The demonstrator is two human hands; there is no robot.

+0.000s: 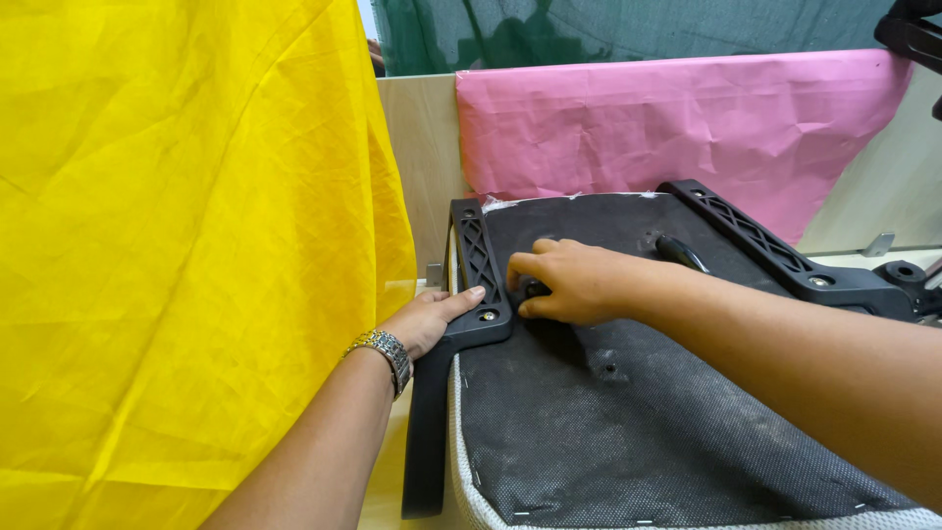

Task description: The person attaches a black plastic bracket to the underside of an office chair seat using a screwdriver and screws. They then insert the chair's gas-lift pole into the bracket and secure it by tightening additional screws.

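Right hand (569,280) grip closed round small black knob (533,289); left hand (432,319) flat, grip loose, against black armrest bracket (479,280).

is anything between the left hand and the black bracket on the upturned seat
Nothing visible does. The left hand already rests on the outer edge of the black bracket, thumb along its lower end. The right hand is closed over a small dark knob just beside it, clear of the left.

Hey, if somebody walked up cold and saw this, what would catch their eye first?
Probably the big yellow cloth filling the left side, then the pink sheet across the back. In the middle, the right hand grips a small black knob on an upturned chair seat, while the left hand steadies its black armrest bracket.
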